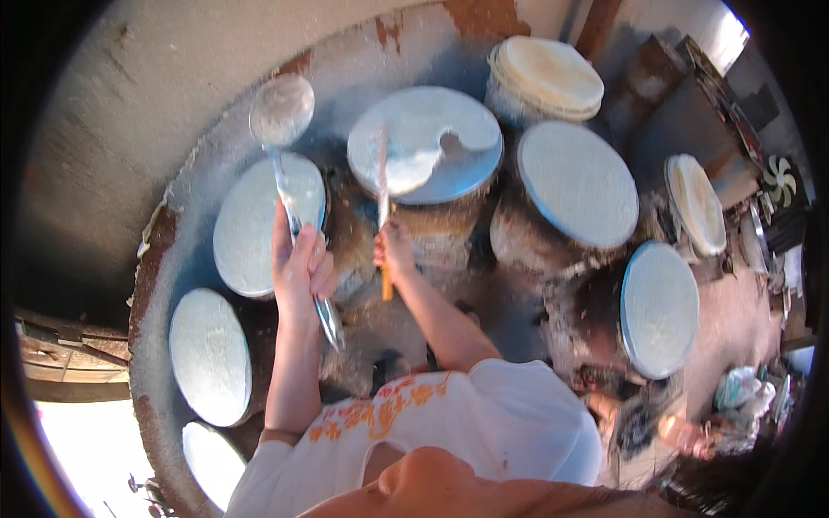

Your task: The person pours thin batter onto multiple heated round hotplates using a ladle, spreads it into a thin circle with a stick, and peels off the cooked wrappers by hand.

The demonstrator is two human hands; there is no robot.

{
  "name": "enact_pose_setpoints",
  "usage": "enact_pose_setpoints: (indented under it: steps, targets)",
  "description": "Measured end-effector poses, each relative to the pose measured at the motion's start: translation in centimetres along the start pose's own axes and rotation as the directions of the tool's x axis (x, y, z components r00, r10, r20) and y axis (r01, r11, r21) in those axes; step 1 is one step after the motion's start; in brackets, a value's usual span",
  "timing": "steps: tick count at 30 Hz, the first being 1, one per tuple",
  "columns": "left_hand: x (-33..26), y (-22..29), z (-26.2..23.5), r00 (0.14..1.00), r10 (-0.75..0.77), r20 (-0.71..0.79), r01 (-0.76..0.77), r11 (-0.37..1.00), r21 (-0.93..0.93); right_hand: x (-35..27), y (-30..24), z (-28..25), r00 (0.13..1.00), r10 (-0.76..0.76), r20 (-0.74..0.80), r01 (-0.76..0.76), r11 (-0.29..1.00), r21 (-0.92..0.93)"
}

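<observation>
Curved wall: a grey ledge sweeps behind the plates, its edge chipped to brown in places.
My shirt: white, with an orange floral print, it blocks the lower middle of my view.
Middle plate: this round plate is directly ahead of me; a pale coating covers much of it, with a rounded notch on the right and bluish surface bare below.
Plate behind the ladle: this pale disc is partly covered by my left hand and the handle.
Stacked rounds: a pile of flat, pale discs is at the back right.
Ladle: long-handled, tilted, bowl up and away from me; I cannot tell what the bowl holds.
Stick: thin and blurred, the stick crosses in front of the coating; whether it touches, I cannot tell.
Left grip: my fingers are wrapped together, clamped on the middle of the ladle's handle.
Right grip: my right hand is closed round the stick, just above its orange lower end.
Fan: small white blades at the far right.
</observation>
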State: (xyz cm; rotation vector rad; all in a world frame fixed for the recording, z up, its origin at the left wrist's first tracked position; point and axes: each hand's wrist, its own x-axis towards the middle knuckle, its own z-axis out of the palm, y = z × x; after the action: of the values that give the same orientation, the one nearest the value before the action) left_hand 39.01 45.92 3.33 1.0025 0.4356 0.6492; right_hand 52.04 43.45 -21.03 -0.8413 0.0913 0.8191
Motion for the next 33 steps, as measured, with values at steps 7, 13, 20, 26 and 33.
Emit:
enact_pose_setpoints:
  steps: [7, 13, 20, 26, 33]
  targets:
    - [-1.6, 1.9, -3.0, 0.996, 0.005, 0.084, -0.007, 1.0, 0.016, -5.0, -3.1, -0.9, 0.975, -0.108, -0.192, 0.109, 0.994, -0.006]
    - [-1.3, 1.4, -3.1, 0.995, -0.037, 0.089, 0.025, 0.99, 0.139, -2.0, -6.2, -1.3, 0.908, -0.389, -0.157, 0.366, 0.917, -0.157]
    - [-0.3, -0.2, -2.3, 0.99, -0.079, 0.114, 0.064, 0.989, 0.134, -10.6, -8.2, -8.9, 0.977, -0.014, -0.212, -0.037, 0.971, -0.237]
    - [3.0, -2.6, 3.2, 0.974, -0.078, 0.214, 0.04, 0.984, 0.176, -3.5, -17.9, -11.9, 0.99, -0.088, -0.111, 0.045, 0.938, -0.343]
    - [6.8, -4.4, 7.7, 0.973, -0.069, 0.221, 0.009, 0.965, 0.261, -1.8, -16.1, -12.7, 0.996, -0.089, -0.026, 0.072, 0.916, -0.396]
